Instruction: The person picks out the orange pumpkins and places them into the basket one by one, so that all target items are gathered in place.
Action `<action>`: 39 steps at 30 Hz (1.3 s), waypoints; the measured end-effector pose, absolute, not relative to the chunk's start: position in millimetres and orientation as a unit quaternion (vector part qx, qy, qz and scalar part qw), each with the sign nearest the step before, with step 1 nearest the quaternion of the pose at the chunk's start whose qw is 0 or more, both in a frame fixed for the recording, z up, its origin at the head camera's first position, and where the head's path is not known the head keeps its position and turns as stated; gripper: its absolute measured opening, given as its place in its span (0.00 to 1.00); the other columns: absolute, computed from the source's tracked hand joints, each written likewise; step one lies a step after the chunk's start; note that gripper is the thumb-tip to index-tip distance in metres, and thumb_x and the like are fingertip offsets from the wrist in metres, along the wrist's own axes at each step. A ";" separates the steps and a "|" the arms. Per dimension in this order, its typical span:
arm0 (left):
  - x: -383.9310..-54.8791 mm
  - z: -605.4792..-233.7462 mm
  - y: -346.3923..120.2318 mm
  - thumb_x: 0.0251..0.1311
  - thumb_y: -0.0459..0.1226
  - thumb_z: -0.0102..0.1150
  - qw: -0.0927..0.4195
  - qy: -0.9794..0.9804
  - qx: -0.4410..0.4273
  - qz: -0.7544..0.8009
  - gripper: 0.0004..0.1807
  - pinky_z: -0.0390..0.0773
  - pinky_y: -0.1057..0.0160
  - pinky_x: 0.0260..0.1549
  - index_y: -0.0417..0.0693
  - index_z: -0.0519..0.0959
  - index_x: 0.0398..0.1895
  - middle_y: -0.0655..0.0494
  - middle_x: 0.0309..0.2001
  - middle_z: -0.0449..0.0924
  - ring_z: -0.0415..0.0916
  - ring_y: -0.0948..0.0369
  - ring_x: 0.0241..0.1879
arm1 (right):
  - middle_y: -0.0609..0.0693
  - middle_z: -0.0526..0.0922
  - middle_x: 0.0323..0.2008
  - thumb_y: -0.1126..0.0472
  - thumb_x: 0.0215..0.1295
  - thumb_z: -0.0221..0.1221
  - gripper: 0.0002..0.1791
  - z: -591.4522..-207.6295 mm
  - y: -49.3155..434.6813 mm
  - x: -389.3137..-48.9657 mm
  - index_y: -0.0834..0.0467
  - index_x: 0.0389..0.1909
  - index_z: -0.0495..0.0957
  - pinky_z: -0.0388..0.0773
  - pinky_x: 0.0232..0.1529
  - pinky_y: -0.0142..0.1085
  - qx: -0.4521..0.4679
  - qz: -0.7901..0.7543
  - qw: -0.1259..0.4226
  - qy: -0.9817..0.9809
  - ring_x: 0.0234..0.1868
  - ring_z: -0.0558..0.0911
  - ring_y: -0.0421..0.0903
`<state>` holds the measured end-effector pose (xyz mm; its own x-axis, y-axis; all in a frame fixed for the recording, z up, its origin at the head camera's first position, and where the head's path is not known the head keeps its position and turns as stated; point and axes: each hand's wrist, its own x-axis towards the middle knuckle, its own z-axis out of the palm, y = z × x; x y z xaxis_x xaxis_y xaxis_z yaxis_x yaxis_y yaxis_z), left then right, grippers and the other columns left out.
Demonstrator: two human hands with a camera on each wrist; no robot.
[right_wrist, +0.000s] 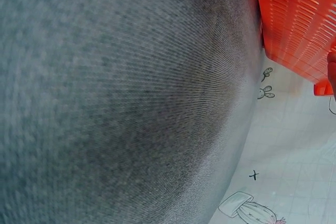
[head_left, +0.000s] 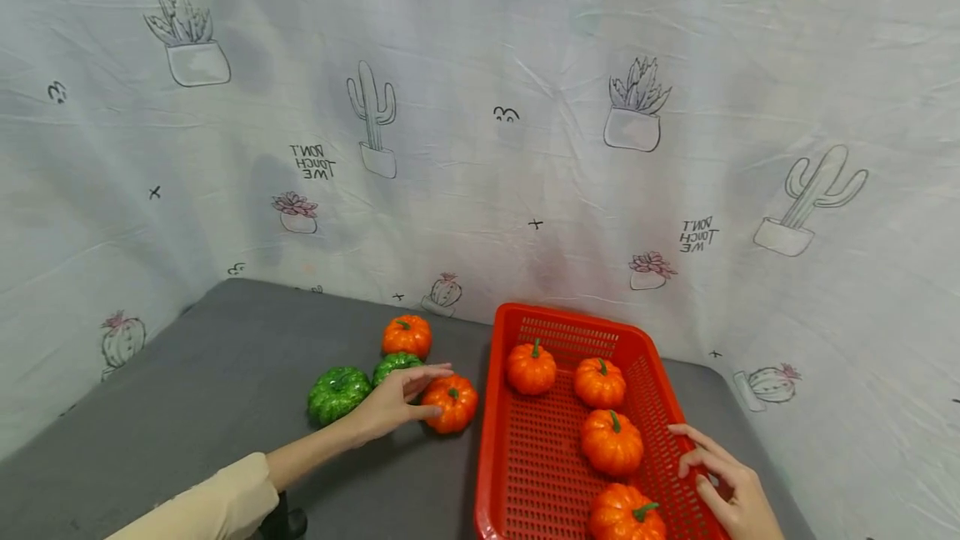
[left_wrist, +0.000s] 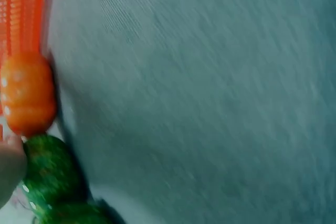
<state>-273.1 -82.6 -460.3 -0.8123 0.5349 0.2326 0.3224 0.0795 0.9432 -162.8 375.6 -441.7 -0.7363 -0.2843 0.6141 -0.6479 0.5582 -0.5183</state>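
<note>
In the head view my left hand (head_left: 393,402) reaches round the left side of an orange pumpkin (head_left: 452,404) on the table. Its thumb lies at the pumpkin's near side and its fairly straight fingers extend over the top. Two green pumpkins (head_left: 339,396) sit left of and behind this hand, and another orange pumpkin (head_left: 407,336) stands farther back. My right hand (head_left: 731,482) holds the right rim of a red plastic basket (head_left: 491,457), fingers bent over the edge. Inside the basket are several orange pumpkins (head_left: 612,442).
A grey cloth-like surface (head_left: 247,373) covers the table. Behind it hangs a pale curtain (head_left: 465,148) with drawn cacti. The right wrist view shows the basket's slotted wall (right_wrist: 299,19) near the table edge.
</note>
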 end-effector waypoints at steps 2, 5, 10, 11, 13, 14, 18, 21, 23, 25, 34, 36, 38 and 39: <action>-275.8 -461.3 -85.5 0.56 0.29 0.65 0.103 0.725 0.302 0.610 0.30 0.58 0.57 0.65 0.36 0.70 0.64 0.37 0.67 0.62 0.58 0.49 0.68 | 0.37 0.74 0.57 0.86 0.51 0.49 0.23 -441.7 376.7 -162.9 0.53 0.29 0.76 0.53 0.10 0.20 0.276 0.378 0.241 -0.851 0.09 0.51 0.32; -277.8 -462.6 -89.2 0.57 0.30 0.65 0.113 0.727 0.314 0.600 0.30 0.56 0.56 0.65 0.36 0.69 0.64 0.38 0.68 0.62 0.57 0.48 0.69 | 0.36 0.74 0.57 0.86 0.50 0.49 0.24 -441.4 376.2 -163.1 0.52 0.28 0.75 0.53 0.10 0.19 0.269 0.369 0.244 -0.855 0.09 0.51 0.32; -279.8 -464.5 -93.7 0.58 0.32 0.65 0.115 0.740 0.311 0.585 0.29 0.53 0.51 0.66 0.37 0.70 0.64 0.38 0.68 0.61 0.54 0.47 0.70 | 0.34 0.74 0.56 0.86 0.50 0.50 0.23 -440.8 375.0 -162.2 0.51 0.27 0.75 0.53 0.10 0.20 0.258 0.364 0.250 -0.859 0.09 0.51 0.31; -280.2 -464.8 -94.6 0.58 0.32 0.65 0.117 0.739 0.311 0.586 0.29 0.53 0.50 0.66 0.37 0.70 0.63 0.38 0.69 0.61 0.53 0.46 0.70 | 0.35 0.74 0.56 0.86 0.50 0.50 0.23 -440.8 374.8 -162.0 0.52 0.27 0.75 0.53 0.10 0.20 0.260 0.366 0.251 -0.858 0.09 0.51 0.31; -280.8 -464.9 -95.8 0.58 0.32 0.65 0.119 0.738 0.313 0.587 0.29 0.52 0.50 0.66 0.37 0.71 0.63 0.37 0.69 0.60 0.53 0.46 0.70 | 0.35 0.74 0.57 0.86 0.49 0.49 0.23 -440.4 374.7 -161.8 0.53 0.27 0.75 0.52 0.10 0.20 0.265 0.366 0.252 -0.856 0.09 0.51 0.32; -281.1 -464.7 -96.3 0.58 0.32 0.65 0.121 0.736 0.314 0.588 0.29 0.52 0.50 0.66 0.37 0.71 0.63 0.37 0.69 0.60 0.52 0.46 0.70 | 0.35 0.74 0.57 0.86 0.49 0.49 0.23 -440.2 374.6 -161.8 0.52 0.27 0.75 0.52 0.10 0.20 0.265 0.366 0.253 -0.855 0.09 0.51 0.32; -282.5 -463.9 -96.3 0.58 0.32 0.64 0.120 0.733 0.327 0.585 0.29 0.53 0.48 0.66 0.35 0.70 0.64 0.36 0.68 0.60 0.53 0.43 0.70 | 0.36 0.75 0.56 0.86 0.49 0.49 0.23 -440.0 373.7 -162.2 0.53 0.27 0.75 0.52 0.10 0.19 0.267 0.372 0.256 -0.852 0.09 0.51 0.31; -283.6 -463.0 -94.8 0.58 0.31 0.65 0.116 0.732 0.336 0.582 0.30 0.54 0.48 0.65 0.33 0.69 0.64 0.33 0.68 0.60 0.53 0.41 0.69 | 0.36 0.75 0.56 0.86 0.50 0.49 0.23 -440.4 373.4 -162.6 0.53 0.27 0.75 0.53 0.10 0.19 0.265 0.373 0.255 -0.852 0.09 0.51 0.31; -284.9 -463.0 -93.4 0.57 0.31 0.65 0.114 0.732 0.338 0.580 0.30 0.54 0.48 0.65 0.33 0.68 0.64 0.32 0.67 0.60 0.53 0.42 0.69 | 0.35 0.74 0.56 0.86 0.50 0.49 0.23 -440.5 373.7 -162.7 0.53 0.27 0.75 0.53 0.10 0.19 0.264 0.370 0.253 -0.854 0.09 0.52 0.31; -286.5 -463.1 -91.8 0.57 0.31 0.65 0.115 0.731 0.337 0.582 0.31 0.54 0.48 0.65 0.32 0.68 0.64 0.32 0.67 0.59 0.53 0.42 0.69 | 0.35 0.74 0.56 0.86 0.51 0.49 0.23 -440.8 374.1 -162.9 0.52 0.27 0.75 0.53 0.10 0.20 0.263 0.369 0.252 -0.855 0.09 0.52 0.30; -291.8 -462.9 -80.0 0.58 0.32 0.65 0.137 0.733 0.302 0.594 0.33 0.56 0.47 0.65 0.30 0.66 0.65 0.34 0.68 0.59 0.53 0.44 0.70 | 0.34 0.74 0.56 0.86 0.50 0.49 0.23 -441.5 373.9 -163.2 0.52 0.27 0.76 0.53 0.10 0.20 0.259 0.371 0.252 -0.856 0.10 0.52 0.29; -292.5 -463.8 -76.9 0.58 0.32 0.65 0.139 0.733 0.301 0.595 0.33 0.58 0.47 0.64 0.29 0.66 0.65 0.34 0.68 0.59 0.54 0.44 0.69 | 0.35 0.74 0.56 0.85 0.50 0.49 0.23 -441.5 373.9 -162.9 0.52 0.27 0.76 0.53 0.10 0.20 0.258 0.370 0.252 -0.856 0.10 0.52 0.29; -293.1 -465.2 -73.7 0.57 0.32 0.66 0.139 0.732 0.298 0.596 0.33 0.61 0.48 0.63 0.30 0.67 0.65 0.35 0.69 0.59 0.55 0.44 0.69 | 0.34 0.75 0.56 0.85 0.49 0.50 0.24 -441.7 374.1 -162.9 0.51 0.27 0.75 0.53 0.10 0.20 0.256 0.368 0.253 -0.857 0.10 0.52 0.28; -293.4 -465.8 -72.3 0.57 0.32 0.66 0.139 0.731 0.298 0.598 0.33 0.62 0.48 0.63 0.30 0.67 0.65 0.36 0.69 0.59 0.56 0.45 0.68 | 0.35 0.75 0.56 0.85 0.49 0.50 0.24 -441.6 374.3 -162.9 0.51 0.27 0.75 0.53 0.10 0.20 0.256 0.367 0.253 -0.857 0.10 0.52 0.28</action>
